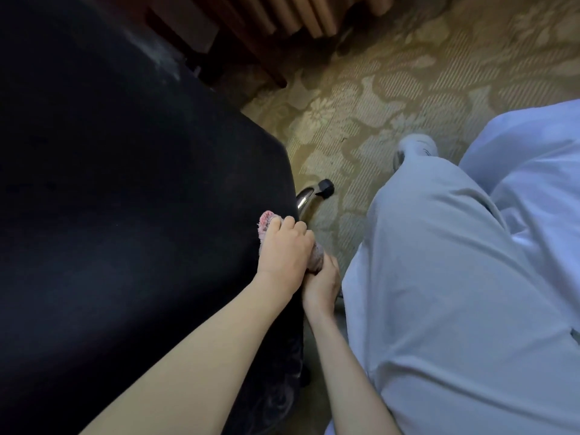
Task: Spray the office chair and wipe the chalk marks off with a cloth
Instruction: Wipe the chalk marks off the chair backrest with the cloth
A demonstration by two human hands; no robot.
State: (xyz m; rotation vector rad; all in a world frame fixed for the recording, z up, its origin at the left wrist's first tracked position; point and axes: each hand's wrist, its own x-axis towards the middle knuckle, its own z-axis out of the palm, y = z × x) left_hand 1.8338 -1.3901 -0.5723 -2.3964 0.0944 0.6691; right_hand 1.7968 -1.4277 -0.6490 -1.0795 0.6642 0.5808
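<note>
Pink cloth [265, 224] on black chair seat [125, 183], both hands on it: wipe step, I'd say.

Head view: L hand [282, 249] sits over the cloth at the seat's right edge, fingers curled round it and pressing it to the fabric. R hand [323, 284] is just beside, below the edge, fingers pinching the cloth's hanging end. Whitish smear [163, 58] near the seat's far edge, prob. chalk, well apart from the cloth. Chrome base leg [306, 197] w/ caster [326, 186] shows under the edge; patterned carpet [376, 89] and pale trousers [439, 277] to the right. No spray bottle in view. Judged: wiping this edge, far marks not yet done. Next move needs firm pressure, then a long reach across to the smear w/ a clean fold of cloth.
</note>
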